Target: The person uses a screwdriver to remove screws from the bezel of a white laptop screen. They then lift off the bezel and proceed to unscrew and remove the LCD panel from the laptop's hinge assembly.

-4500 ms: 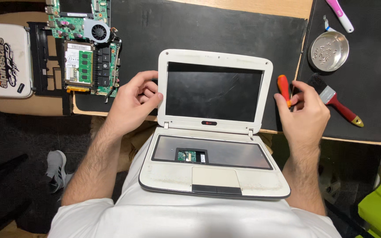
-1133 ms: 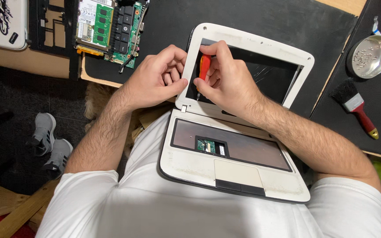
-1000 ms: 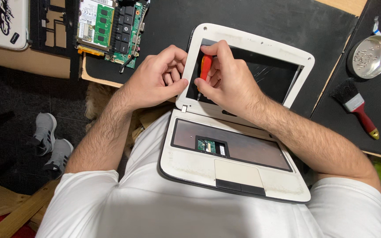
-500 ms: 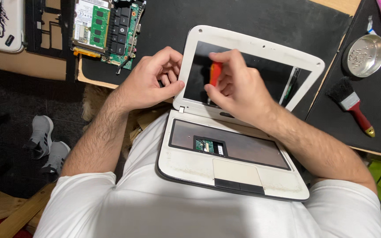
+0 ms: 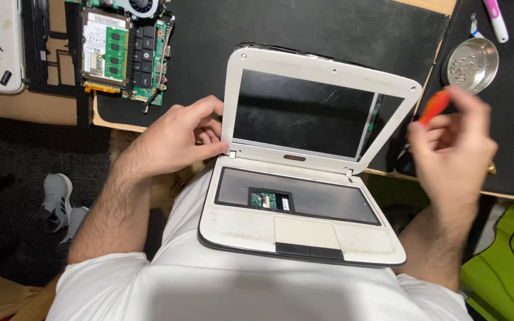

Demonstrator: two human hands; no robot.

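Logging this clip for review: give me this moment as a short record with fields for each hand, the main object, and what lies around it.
left hand: left hand grips the left edge of the screen bezel of the small white laptop
right hand: right hand, blurred, holds a red-handled screwdriver off to the laptop's right
laptop: open on the person's lap, keyboard missing, small green board showing in the bay
table: green circuit board at the back left; round metal bowl of small screws at the back right
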